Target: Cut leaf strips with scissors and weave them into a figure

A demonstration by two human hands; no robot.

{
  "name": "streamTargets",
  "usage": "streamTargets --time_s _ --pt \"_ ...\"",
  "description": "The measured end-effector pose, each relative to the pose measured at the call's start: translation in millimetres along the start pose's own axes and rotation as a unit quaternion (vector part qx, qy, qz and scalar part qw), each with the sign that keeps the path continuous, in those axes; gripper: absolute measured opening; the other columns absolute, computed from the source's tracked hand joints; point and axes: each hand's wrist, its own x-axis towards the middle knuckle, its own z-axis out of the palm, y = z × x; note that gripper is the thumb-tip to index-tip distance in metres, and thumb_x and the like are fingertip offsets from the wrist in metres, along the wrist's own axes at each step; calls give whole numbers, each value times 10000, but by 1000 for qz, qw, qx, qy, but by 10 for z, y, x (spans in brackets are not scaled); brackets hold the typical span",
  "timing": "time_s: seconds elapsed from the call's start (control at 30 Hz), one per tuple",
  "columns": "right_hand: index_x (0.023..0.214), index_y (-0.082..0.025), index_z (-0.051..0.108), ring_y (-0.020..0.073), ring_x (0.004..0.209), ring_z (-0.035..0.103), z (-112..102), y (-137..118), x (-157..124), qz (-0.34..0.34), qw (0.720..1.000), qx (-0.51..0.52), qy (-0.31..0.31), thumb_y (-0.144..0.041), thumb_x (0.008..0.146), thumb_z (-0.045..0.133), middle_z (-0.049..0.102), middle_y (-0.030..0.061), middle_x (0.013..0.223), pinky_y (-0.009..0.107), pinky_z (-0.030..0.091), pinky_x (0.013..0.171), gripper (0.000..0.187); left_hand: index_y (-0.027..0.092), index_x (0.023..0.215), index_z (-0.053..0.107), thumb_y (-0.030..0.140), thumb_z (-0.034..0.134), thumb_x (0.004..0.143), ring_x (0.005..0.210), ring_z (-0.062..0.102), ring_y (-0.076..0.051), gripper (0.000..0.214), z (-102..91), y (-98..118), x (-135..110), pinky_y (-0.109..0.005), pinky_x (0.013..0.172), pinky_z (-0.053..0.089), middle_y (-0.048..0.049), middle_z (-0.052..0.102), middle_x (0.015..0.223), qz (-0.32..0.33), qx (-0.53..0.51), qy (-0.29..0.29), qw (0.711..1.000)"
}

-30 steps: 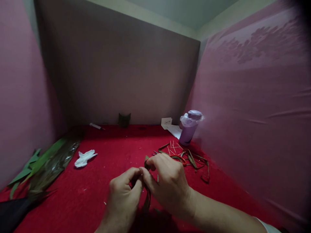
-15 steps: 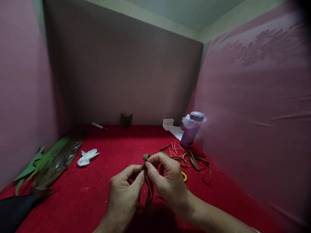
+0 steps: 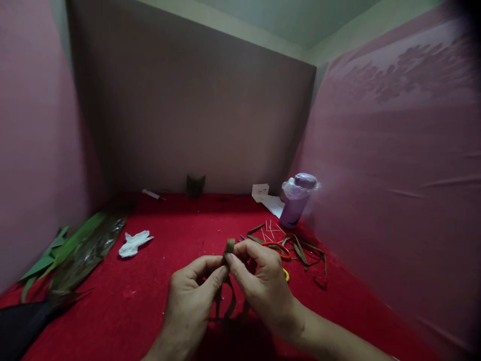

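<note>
Green-brown strip (image 3: 230,245) near centre, above the red bench (image 3: 180,225); my left hand (image 3: 191,296) and right hand (image 3: 266,281) pinch it, fingers (image 3: 246,247) narrow. Probably light, pliable, prone to splitting: grip flat faces by the loop.

A crumpled tissue (image 3: 134,244) lies left, a syringe (image 3: 151,194) far left, and a purple bottle (image 3: 293,209) far right beside papers (image 3: 273,205).

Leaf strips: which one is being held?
The leaf strip pinched between the left hand and right hand, curled at its top; the other leaf strips lie on the red cloth beside the toothpicks.
</note>
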Motion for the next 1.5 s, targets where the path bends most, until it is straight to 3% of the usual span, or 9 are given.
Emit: streamTargets --time_s 0.33,0.6,0.7,0.83,0.93,1.03,1.17,1.37,1.5 --pt "716 -179 479 85 527 388 -152 -18 43 -76 990 -27 -118 -147 842 485 439 -51 592 221 304 533 131 150 734 731 296 732 596 436 453 -79 200 2 38 23 -184 411 356 12 618 515 -50 -19 -21 998" --pt "728 -187 504 74 496 369 -265 -56 130 -46 978 -25 -202 -111 847 474 428 -67 566 198 305 497 145 153 731 718 290 720 619 447 466 -88 177 -4 25 20 -196 423 386 12 614 530 -38 3 -28 999" --pt "754 -187 525 77 512 413 -251 -35 114 -49 984 -27 -171 -115 825 516 488 -58 589 202 327 509 102 151 695 695 318 709 642 448 482 -93 175 -20 -10 44 -199 422 389 14 594 532 -55 -9 -48 997" --pt "741 -184 526 90 520 433 -251 1 101 -64 996 -26 -54 -167 831 541 484 -47 585 223 352 529 93 145 679 678 333 718 641 438 475 -84 196 -30 -27 64 -190 425 383 25 557 510 -98 -33 -60 993" --pt "779 -180 565 124 652 500 -278 15 128 -75 997 -25 8 -180 852 522 540 5 719 256 404 621 84 148 685 678 343 715 650 449 467 -84 201 -33 -23 58 -193 438 392 26 554 517 -103 -40 -68 992" --pt "867 -180 609 148 767 542 -287 20 162 -67 997 20 -34 -181 870 498 577 37 829 284 434 703 111 153 684 681 335 710 667 477 464 -81 185 -35 -23 49 -186 459 389 26 558 535 -87 -35 -83 992" --pt "827 -166 618 139 752 567 -253 58 183 17 988 116 -102 -230 916 420 615 36 801 279 454 711 226 166 701 684 329 706 678 485 468 -73 166 -31 -28 57 -179 468 377 29 571 561 -76 -41 -99 991" --pt "798 -148 608 113 635 544 -188 175 181 100 955 253 -121 -298 873 497 601 11 700 237 458 605 201 159 710 692 320 720 664 513 469 -80 170 -59 -45 68 -183 486 376 24 575 575 -74 -47 -79 993" --pt "753 -155 615 99 601 508 -178 168 151 84 965 207 -140 -293 849 537 563 -15 650 217 426 565 185 157 755 698 315 721 666 522 467 -78 182 -82 -60 76 -180 485 375 19 592 604 -58 -58 -62 995"
